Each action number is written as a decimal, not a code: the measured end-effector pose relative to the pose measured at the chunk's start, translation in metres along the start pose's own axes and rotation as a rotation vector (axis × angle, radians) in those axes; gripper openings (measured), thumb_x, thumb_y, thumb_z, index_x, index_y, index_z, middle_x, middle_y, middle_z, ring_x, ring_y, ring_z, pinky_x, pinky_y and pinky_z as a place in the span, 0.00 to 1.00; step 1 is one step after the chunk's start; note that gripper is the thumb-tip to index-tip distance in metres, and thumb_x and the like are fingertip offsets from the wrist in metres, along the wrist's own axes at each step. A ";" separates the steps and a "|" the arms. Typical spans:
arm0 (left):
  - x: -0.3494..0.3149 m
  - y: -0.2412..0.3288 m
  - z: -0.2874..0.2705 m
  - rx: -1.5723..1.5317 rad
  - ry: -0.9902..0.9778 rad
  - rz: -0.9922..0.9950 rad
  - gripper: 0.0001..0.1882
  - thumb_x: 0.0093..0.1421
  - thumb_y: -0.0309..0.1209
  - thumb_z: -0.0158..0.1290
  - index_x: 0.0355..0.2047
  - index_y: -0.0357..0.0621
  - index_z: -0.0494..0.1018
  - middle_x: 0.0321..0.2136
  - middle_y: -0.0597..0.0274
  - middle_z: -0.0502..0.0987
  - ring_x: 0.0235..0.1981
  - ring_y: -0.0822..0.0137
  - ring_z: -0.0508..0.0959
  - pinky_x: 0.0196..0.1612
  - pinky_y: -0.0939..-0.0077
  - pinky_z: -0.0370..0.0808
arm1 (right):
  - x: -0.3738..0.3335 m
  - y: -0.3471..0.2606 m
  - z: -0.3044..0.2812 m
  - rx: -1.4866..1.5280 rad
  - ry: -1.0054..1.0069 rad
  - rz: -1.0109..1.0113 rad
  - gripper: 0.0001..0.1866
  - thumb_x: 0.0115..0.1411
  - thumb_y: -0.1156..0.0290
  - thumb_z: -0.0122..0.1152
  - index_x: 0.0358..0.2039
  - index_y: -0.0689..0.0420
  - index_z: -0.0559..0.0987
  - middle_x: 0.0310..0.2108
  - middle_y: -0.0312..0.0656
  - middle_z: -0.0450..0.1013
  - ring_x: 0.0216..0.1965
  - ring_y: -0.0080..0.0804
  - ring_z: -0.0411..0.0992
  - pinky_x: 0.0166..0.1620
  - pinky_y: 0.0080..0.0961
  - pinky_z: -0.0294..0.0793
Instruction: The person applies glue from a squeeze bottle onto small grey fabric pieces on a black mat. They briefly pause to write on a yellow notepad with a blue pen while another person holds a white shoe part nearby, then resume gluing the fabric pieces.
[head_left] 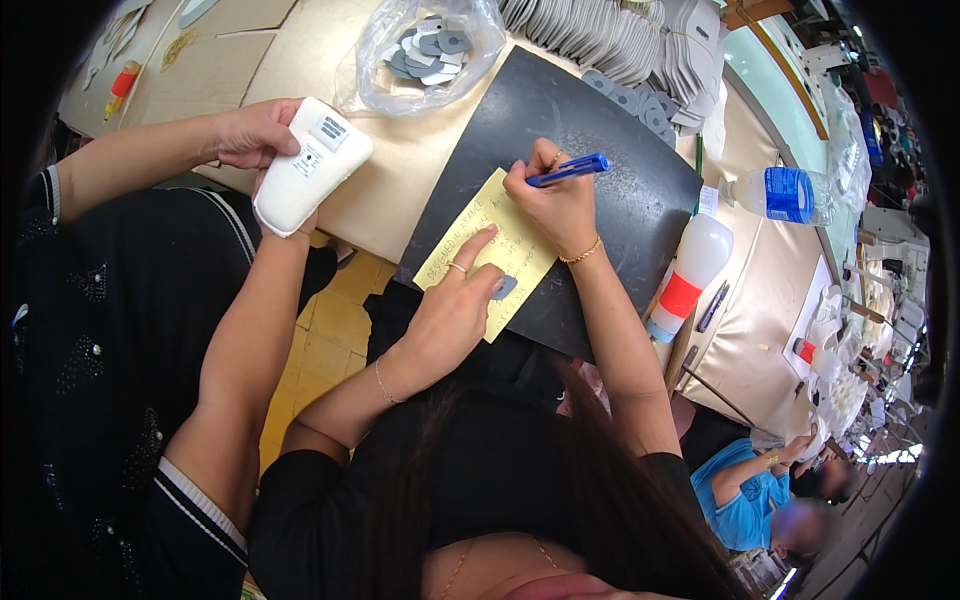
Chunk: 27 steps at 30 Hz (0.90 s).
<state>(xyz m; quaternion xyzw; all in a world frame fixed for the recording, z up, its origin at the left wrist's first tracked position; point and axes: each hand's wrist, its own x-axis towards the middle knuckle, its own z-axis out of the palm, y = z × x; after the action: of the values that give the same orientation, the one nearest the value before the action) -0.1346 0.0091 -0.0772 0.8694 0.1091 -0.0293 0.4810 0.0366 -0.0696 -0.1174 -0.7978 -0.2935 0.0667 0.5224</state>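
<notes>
Yellow paper (440,262) with handwriting lies on a black mat (590,110). My left hand (445,310) rests on it, index finger stretched over the writing. A small grey rounded piece (506,288) sticks out at the tip of my left thumb, which seems to hold it against the paper. My right hand (562,210) grips a blue pen (568,170) above the paper's upper right edge. The pen's writing tip is hidden by my fingers. At the left, another person's hands (250,135) hold a white padded insole-like piece (322,185) with printed labels.
Beyond the mat stand a plastic bag (372,60) of grey pieces and stacked grey insole-shaped sheets (600,40). Loose grey pieces (630,100) lie beside them. At right are a white bottle with a red band (690,270), a water bottle (785,195) and a pen (713,306).
</notes>
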 end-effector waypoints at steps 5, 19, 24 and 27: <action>0.000 -0.002 0.001 0.002 0.006 -0.001 0.05 0.61 0.23 0.48 0.32 0.32 0.71 0.59 0.51 0.62 0.20 0.63 0.77 0.28 0.71 0.75 | 0.001 0.000 0.001 -0.017 0.014 -0.021 0.16 0.46 0.77 0.60 0.14 0.60 0.61 0.11 0.38 0.55 0.13 0.23 0.53 0.18 0.23 0.57; 0.000 -0.001 0.000 -0.018 0.007 -0.004 0.05 0.61 0.23 0.48 0.32 0.32 0.71 0.59 0.50 0.62 0.21 0.61 0.78 0.28 0.69 0.75 | 0.000 0.002 0.001 0.013 -0.007 0.024 0.16 0.49 0.77 0.61 0.14 0.59 0.62 0.13 0.31 0.56 0.17 0.14 0.53 0.20 0.19 0.53; -0.001 -0.002 0.001 0.003 0.010 0.005 0.05 0.61 0.23 0.48 0.32 0.32 0.71 0.59 0.50 0.62 0.21 0.61 0.77 0.28 0.69 0.75 | 0.000 -0.002 -0.001 0.078 0.025 0.053 0.17 0.50 0.76 0.61 0.14 0.57 0.62 0.13 0.29 0.56 0.17 0.14 0.53 0.20 0.19 0.52; 0.000 -0.001 0.000 0.001 0.008 0.002 0.04 0.61 0.23 0.48 0.32 0.33 0.71 0.58 0.49 0.62 0.22 0.60 0.78 0.29 0.69 0.75 | 0.004 -0.003 -0.004 0.143 0.082 0.099 0.17 0.50 0.76 0.62 0.13 0.56 0.62 0.13 0.28 0.57 0.17 0.13 0.53 0.20 0.18 0.52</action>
<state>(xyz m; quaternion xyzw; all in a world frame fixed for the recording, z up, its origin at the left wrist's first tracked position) -0.1352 0.0095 -0.0779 0.8699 0.1100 -0.0255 0.4801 0.0399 -0.0696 -0.1120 -0.7742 -0.2264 0.0803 0.5856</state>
